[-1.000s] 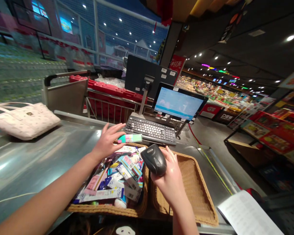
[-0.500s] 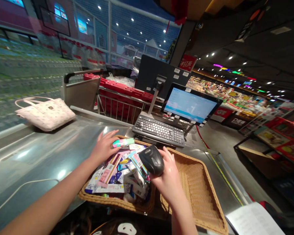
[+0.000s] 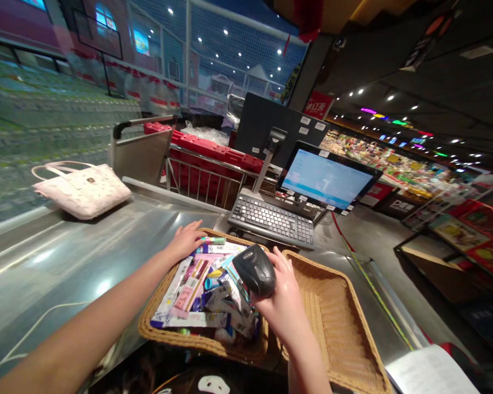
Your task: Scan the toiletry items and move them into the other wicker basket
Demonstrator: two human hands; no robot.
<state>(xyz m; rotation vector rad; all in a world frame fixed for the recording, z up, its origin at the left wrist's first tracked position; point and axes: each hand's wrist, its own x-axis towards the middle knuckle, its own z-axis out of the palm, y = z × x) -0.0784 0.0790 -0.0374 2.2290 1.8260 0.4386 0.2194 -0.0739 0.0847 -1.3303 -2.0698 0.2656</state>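
In my right hand [image 3: 285,295] is a black barcode scanner [image 3: 254,270], held over the right side of a wicker basket [image 3: 201,346] filled with small wrapped packets [image 3: 191,287]. My left hand [image 3: 187,242] is at the far left corner of this basket. Its fingertips pinch one end of a small green-and-teal packet [image 3: 214,240], which lies low among the others. The thumb is mostly hidden. Beside this basket, on the right, stands a second wicker basket [image 3: 332,323], with bare woven bottom showing.
Beyond the baskets are a black keyboard [image 3: 273,219] and a lit screen [image 3: 326,176]. A pale handbag [image 3: 86,189] rests on the metal counter [image 3: 148,219] at left. White papers [image 3: 431,372] lie at the lower right. A metal cart [image 3: 201,175] stands behind the counter.
My left hand has lowered with the green-and-teal packet toward the far edge of the filled basket. The scanner stays nearly in place in my right hand. The view has shifted slightly.
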